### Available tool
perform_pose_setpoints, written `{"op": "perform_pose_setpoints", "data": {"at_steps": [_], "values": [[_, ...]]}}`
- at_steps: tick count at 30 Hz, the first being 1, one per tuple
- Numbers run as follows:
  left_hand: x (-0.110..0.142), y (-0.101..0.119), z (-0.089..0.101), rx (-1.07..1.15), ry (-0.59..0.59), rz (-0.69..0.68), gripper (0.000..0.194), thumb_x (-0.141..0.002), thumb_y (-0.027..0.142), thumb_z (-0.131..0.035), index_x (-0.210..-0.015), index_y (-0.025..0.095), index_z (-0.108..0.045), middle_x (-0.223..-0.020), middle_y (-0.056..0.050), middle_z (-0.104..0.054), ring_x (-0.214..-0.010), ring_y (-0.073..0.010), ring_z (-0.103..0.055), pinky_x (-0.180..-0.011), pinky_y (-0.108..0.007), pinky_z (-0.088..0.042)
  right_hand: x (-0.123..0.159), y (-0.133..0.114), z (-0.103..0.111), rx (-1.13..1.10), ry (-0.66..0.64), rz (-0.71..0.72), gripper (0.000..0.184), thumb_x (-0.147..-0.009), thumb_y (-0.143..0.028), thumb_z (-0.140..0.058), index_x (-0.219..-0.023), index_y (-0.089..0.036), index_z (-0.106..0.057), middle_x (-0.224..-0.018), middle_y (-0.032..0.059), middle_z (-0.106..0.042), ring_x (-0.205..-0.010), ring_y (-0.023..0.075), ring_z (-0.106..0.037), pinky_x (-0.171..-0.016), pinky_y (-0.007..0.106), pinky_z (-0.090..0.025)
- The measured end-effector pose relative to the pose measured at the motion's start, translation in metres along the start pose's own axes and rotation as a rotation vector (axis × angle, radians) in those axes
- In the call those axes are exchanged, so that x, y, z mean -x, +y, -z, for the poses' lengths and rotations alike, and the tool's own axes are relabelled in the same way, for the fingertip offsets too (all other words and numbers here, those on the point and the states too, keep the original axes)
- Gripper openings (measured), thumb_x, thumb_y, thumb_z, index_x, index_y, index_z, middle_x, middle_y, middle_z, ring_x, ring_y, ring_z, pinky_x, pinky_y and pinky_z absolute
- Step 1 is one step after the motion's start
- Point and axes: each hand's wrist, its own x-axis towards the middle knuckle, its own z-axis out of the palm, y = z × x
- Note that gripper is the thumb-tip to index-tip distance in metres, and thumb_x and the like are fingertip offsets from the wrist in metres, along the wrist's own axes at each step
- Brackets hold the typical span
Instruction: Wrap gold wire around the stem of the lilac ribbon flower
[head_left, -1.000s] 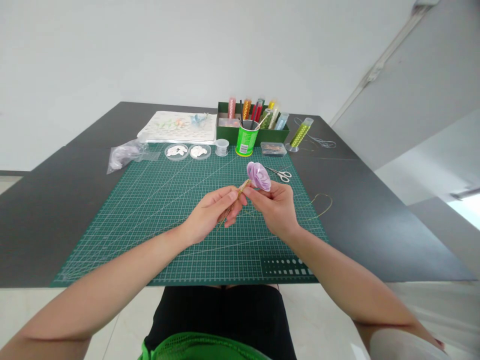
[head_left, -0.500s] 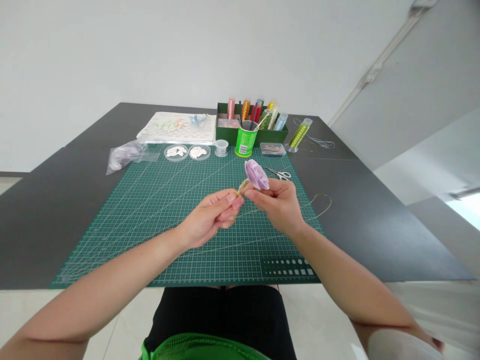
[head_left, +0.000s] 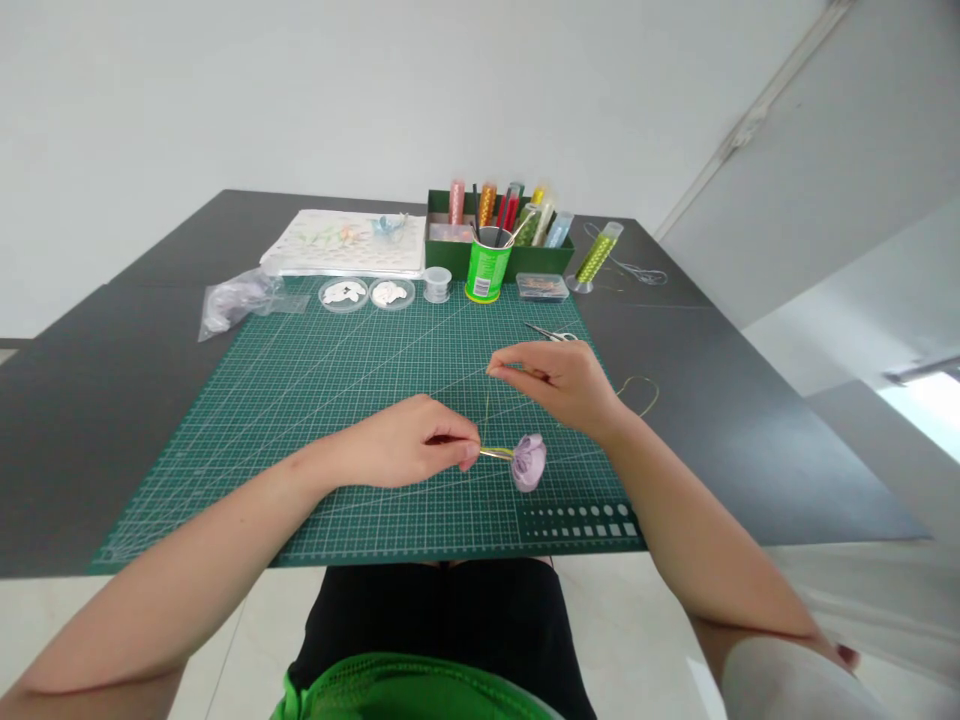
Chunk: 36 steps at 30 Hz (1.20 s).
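A pale purple fabric flower [head_left: 529,463] lies sideways in the air over the green cutting mat [head_left: 300,400], its head pointing right. My left hand [head_left: 412,442] is closed in a pinch on the thin stem [head_left: 496,453], which has yellow-green thread wound along it. Above and to the right, my right hand [head_left: 551,375] pinches the end of a fine yellow-green thread [head_left: 487,410]. The thread runs taut and nearly straight down to the stem by my left fingertips. Just behind my right hand lie small scissors [head_left: 553,333], partly covered by it.
At the back stand a green box [head_left: 536,262] of thread spools, a green can [head_left: 487,270] with tools and a clear case [head_left: 541,287]. Two dishes of white pieces [head_left: 344,293], a plastic bag [head_left: 236,300] and paper sheets [head_left: 300,240] are further left. A green spool [head_left: 598,255] stands right.
The flower has turned from upright to sideways and come lower. My right hand has left the flower and lifted up, drawing the thread taut. My left hand has rolled over, still pinching the stem.
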Motion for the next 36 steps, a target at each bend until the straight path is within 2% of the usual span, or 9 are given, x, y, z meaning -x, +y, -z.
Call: {"op": "perform_pose_setpoints", "data": {"at_steps": [3, 6, 12, 16, 22, 26, 29, 33, 36], "values": [[-0.001, -0.006, -0.002, -0.108, 0.116, 0.044, 0.030, -0.093, 0.016, -0.054, -0.067, 0.019, -0.066, -0.054, 0.004, -0.055, -0.046, -0.0102, -0.042, -0.050, -0.025, -0.028, 0.005, -0.006, -0.002, 0.165, 0.153, 0.119, 0.021, -0.101, -0.030, -0.065, -0.092, -0.021, -0.082, -0.069, 0.0008, -0.075, -0.055, 0.0101, -0.057, -0.056, 0.024, -0.042], [-0.003, -0.009, -0.002, -0.157, 0.261, 0.098, 0.031, -0.093, 0.018, -0.055, -0.064, 0.019, -0.064, -0.051, 0.004, -0.052, -0.045, -0.0107, -0.041, -0.050, -0.026, -0.025, 0.010, -0.013, -0.003, 0.268, 0.228, 0.190, 0.021, -0.102, -0.028, -0.064, -0.093, -0.023, -0.083, -0.072, 0.0011, -0.078, -0.058, 0.0117, -0.065, -0.056, 0.023, -0.047], [-0.009, -0.011, 0.002, -0.145, 0.532, 0.246, 0.028, -0.093, 0.020, -0.056, -0.068, 0.019, -0.069, -0.053, 0.004, -0.055, -0.051, -0.0130, -0.044, -0.056, -0.027, -0.028, 0.013, -0.025, -0.009, 0.348, 0.276, 0.311, 0.020, -0.102, -0.022, -0.064, -0.093, -0.022, -0.082, -0.057, -0.0026, -0.069, -0.046, 0.0079, -0.055, -0.049, 0.024, -0.040], [-0.009, -0.014, 0.008, -0.094, 0.658, 0.302, 0.028, -0.094, 0.025, -0.056, -0.071, 0.019, -0.071, -0.054, 0.004, -0.052, -0.053, -0.0138, -0.044, -0.057, -0.027, -0.029, 0.015, -0.024, -0.015, 0.389, 0.279, 0.399, 0.018, -0.102, -0.017, -0.065, -0.096, -0.019, -0.082, -0.055, -0.0038, -0.068, -0.043, 0.0068, -0.053, -0.046, 0.024, -0.036], [-0.011, -0.019, 0.012, 0.204, 0.800, 0.240, 0.026, -0.093, 0.030, -0.054, -0.076, 0.017, -0.069, -0.060, 0.003, -0.050, -0.052, -0.0112, -0.039, -0.052, -0.025, -0.025, 0.019, -0.009, -0.024, 0.402, 0.223, 0.340, 0.022, -0.105, -0.022, -0.061, -0.104, -0.017, -0.082, -0.063, -0.0014, -0.075, -0.046, 0.0084, -0.062, -0.047, 0.022, -0.041], [-0.010, -0.017, 0.014, 0.488, 0.806, 0.152, 0.025, -0.091, 0.036, -0.061, -0.076, 0.016, -0.065, -0.058, 0.005, -0.041, -0.049, -0.0081, -0.028, -0.048, -0.023, -0.017, 0.017, 0.001, -0.028, 0.274, 0.145, 0.203, 0.024, -0.105, -0.025, -0.060, -0.102, -0.019, -0.084, -0.073, 0.0010, -0.081, -0.054, 0.0103, -0.069, -0.052, 0.021, -0.046], [-0.008, -0.015, 0.015, 0.644, 0.729, 0.055, 0.028, -0.090, 0.041, -0.069, -0.078, 0.015, -0.065, -0.060, 0.006, -0.040, -0.050, -0.0069, -0.026, -0.046, -0.021, -0.016, 0.014, 0.007, -0.029, 0.134, 0.103, 0.068, 0.024, -0.102, -0.028, -0.063, -0.098, -0.021, -0.085, -0.079, 0.0022, -0.083, -0.061, 0.0124, -0.072, -0.058, 0.022, -0.050], [-0.008, -0.013, 0.009, 0.754, 0.634, -0.041, 0.032, -0.090, 0.044, -0.075, -0.078, 0.015, -0.066, -0.064, 0.004, -0.045, -0.054, -0.0073, -0.033, -0.046, -0.019, -0.025, 0.007, 0.013, -0.028, -0.010, 0.099, -0.043, 0.025, -0.099, -0.031, -0.065, -0.089, -0.019, -0.085, -0.064, -0.0008, -0.071, -0.051, 0.0096, -0.054, -0.053, 0.023, -0.042], [-0.010, -0.010, 0.001, 0.784, 0.614, -0.094, 0.034, -0.090, 0.045, -0.078, -0.077, 0.015, -0.068, -0.078, 0.000, -0.054, -0.061, -0.0076, -0.041, -0.051, -0.018, -0.036, 0.004, 0.016, -0.028, -0.087, 0.104, -0.090, 0.027, -0.097, -0.033, -0.067, -0.084, -0.018, -0.083, -0.056, -0.0036, -0.059, -0.049, 0.0082, -0.042, -0.052, 0.024, -0.036]]}}
